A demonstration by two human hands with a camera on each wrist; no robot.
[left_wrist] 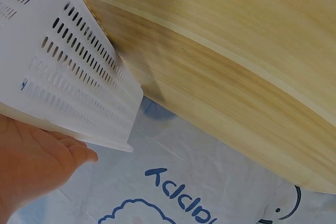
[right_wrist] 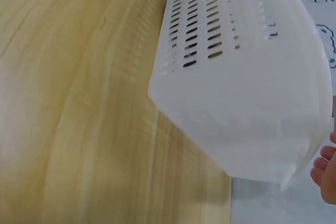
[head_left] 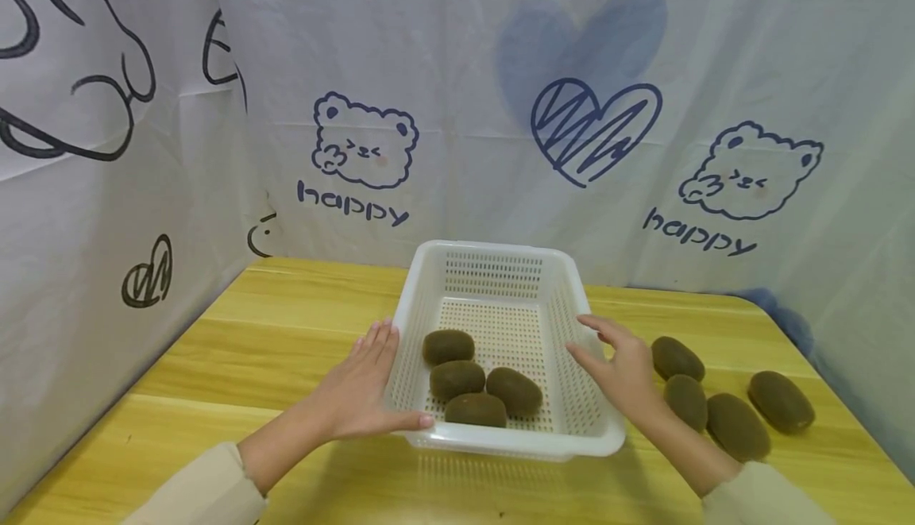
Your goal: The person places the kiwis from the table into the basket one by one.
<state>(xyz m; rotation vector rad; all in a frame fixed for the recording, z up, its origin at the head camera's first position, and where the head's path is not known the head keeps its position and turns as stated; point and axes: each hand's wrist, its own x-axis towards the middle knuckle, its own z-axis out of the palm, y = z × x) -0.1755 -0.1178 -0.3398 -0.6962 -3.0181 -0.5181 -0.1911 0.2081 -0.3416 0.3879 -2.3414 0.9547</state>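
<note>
A white plastic basket [head_left: 500,439] with slotted walls stands on the table, with several brown kiwifruit [head_left: 457,380] gathered in its near left part. My left hand [head_left: 360,390] lies along the basket's left rim, fingers straight, its thumb reaching over the near left corner. In the left wrist view, this hand [left_wrist: 42,163] shows beside the rim. At the right rim is my right hand [head_left: 623,366], thumb and fingers spread apart with nothing between them. Its fingertips [right_wrist: 321,166] appear just past the rim in the right wrist view. Several more kiwifruit [head_left: 736,427] lie right of the right hand.
The yellow wood-grain table [head_left: 236,350] ends at a white curtain [head_left: 472,112] printed with bears and hearts, which hangs behind it and along the left side. Bare wood shows left of the basket.
</note>
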